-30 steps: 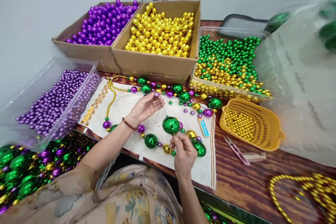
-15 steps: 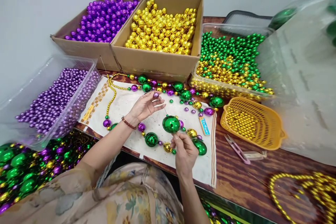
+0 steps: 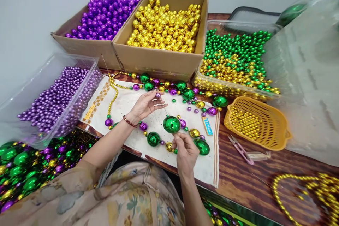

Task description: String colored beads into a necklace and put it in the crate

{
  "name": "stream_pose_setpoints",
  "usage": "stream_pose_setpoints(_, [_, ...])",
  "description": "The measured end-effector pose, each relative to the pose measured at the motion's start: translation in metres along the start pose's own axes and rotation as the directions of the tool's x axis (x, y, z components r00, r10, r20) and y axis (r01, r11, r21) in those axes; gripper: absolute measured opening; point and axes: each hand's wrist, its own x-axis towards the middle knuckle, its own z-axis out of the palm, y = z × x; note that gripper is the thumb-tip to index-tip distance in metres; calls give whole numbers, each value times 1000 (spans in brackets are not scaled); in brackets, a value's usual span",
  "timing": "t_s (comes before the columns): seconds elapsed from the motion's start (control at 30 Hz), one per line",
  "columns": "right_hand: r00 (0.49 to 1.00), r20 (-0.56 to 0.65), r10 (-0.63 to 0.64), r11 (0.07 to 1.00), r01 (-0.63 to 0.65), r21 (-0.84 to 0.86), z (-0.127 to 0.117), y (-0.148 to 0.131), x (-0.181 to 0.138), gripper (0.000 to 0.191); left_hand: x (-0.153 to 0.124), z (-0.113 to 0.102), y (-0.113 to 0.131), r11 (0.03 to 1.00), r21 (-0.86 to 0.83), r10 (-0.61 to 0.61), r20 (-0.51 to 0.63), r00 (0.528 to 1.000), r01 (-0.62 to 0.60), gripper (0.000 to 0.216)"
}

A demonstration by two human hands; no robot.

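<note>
My left hand (image 3: 145, 106) pinches a small purple bead (image 3: 158, 95) at the upper end of a thin needle or thread, its other fingers spread loosely. That line slopes down to a large green bead (image 3: 171, 124), with a small green bead just above it. Thumb and forefinger of my right hand (image 3: 186, 150) are closed at the underside of the large green bead; the exact grip point is partly hidden. Below, a bead necklace (image 3: 153, 138) in green, purple and gold lies curved across the white cloth (image 3: 132, 104).
Cardboard boxes of purple (image 3: 106, 17) and gold beads (image 3: 164, 28) stand behind. Clear tubs hold purple beads (image 3: 55, 102) and green and gold beads (image 3: 235, 56). An orange basket (image 3: 275, 123), pink-handled snips (image 3: 242, 150) and gold bead strands (image 3: 283, 176) lie right.
The view has shifted slightly. Both hands and the large green bead keep almost the same position relative to each other.
</note>
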Motion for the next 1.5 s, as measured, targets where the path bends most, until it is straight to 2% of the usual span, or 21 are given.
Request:
stream_pose_setpoints(0.1, [997, 17, 74, 995, -75, 61, 2, 8, 3, 23, -2, 1, -7, 992, 119, 26, 31, 999, -29, 30])
stream_pose_setpoints(0.17, [988, 49, 148, 980, -154, 128, 5, 14, 6, 25, -6, 4, -14, 964, 262, 28, 42, 999, -38, 36])
stream_pose_setpoints(0.3, [962, 118, 246, 927, -269, 263, 9, 23, 12, 27, -23, 12, -29, 812, 567, 101, 95, 990, -137, 42])
stream_pose_setpoints(0.37, [955, 137, 262, 910, -292, 295, 8, 23, 15, 28, -31, 10, -33, 761, 622, 140, 117, 983, -183, 44])
stream_pose_setpoints(0.43, [953, 148, 263, 905, -297, 303, 5, 22, 19, 28, -33, 0, -32, 752, 635, 142, 108, 984, -178, 44])
stream_pose_setpoints(0.5, [956, 148, 253, 909, -287, 301, 1, 21, 22, 28, -27, -17, -23, 739, 655, 161, 59, 985, -160, 43])
stream_pose_setpoints(0.57, [959, 149, 242, 914, -277, 297, -4, 20, 25, 27, -13, -39, -6, 688, 705, 265, -20, 964, -174, 38])
stream_pose_setpoints(0.67, [959, 154, 239, 916, -276, 292, -8, 21, 26, 28, 11, -72, 31, 575, 795, 490, -147, 859, -192, 26])
stream_pose_setpoints(0.73, [959, 155, 237, 918, -273, 288, -10, 23, 26, 28, 23, -85, 51, 540, 826, 561, -208, 802, -163, 21])
stream_pose_setpoints(0.77, [960, 152, 233, 919, -269, 287, -10, 23, 25, 28, 27, -88, 56, 534, 831, 567, -214, 795, -157, 20])
stream_pose_setpoints(0.83, [961, 148, 234, 917, -269, 295, -10, 25, 23, 28, 31, -84, 56, 521, 834, 539, -159, 827, -179, 23])
stream_pose_setpoints(0.93, [961, 138, 241, 905, -274, 324, -10, 26, 22, 30, 32, -62, 37, 460, 844, 473, 28, 880, -275, 27])
stream_pose_setpoints(1.0, [962, 137, 235, 901, -268, 341, -10, 26, 22, 30, 35, -40, 24, 378, 855, 431, 176, 885, -354, 26])
stream_pose_setpoints(1.03, [964, 136, 229, 901, -263, 346, -10, 26, 22, 30, 38, -28, 20, 323, 857, 420, 250, 873, -401, 24])
stream_pose_setpoints(1.1, [965, 137, 222, 899, -257, 354, -11, 25, 21, 30, 47, -1, 18, 201, 844, 425, 382, 821, -497, 21])
stream_pose_setpoints(1.2, [965, 139, 223, 889, -260, 377, -13, 22, 20, 30, 67, 38, 25, 25, 791, 462, 533, 709, -611, 21])
stream_pose_setpoints(1.23, [964, 137, 226, 881, -262, 393, -13, 22, 20, 30, 75, 50, 27, -29, 762, 438, 592, 677, -647, 21])
stream_pose_setpoints(1.33, [967, 106, 231, 860, -254, 442, -14, 21, 20, 31, 104, 86, 23, -195, 638, 213, 769, 602, -745, 21])
stream_pose_setpoints(1.4, [971, 98, 220, 854, -240, 462, -16, 23, 20, 31, 125, 109, 12, -300, 549, 31, 823, 568, -780, 24])
stream_pose_setpoints(1.47, [974, 110, 199, 850, -227, 475, -17, 24, 18, 31, 147, 131, -2, -388, 487, -102, 821, 562, -782, 29])
stream_pose_setpoints(1.5, [975, 118, 190, 848, -224, 480, -17, 25, 18, 31, 158, 141, -9, -426, 475, -143, 805, 576, -770, 32])
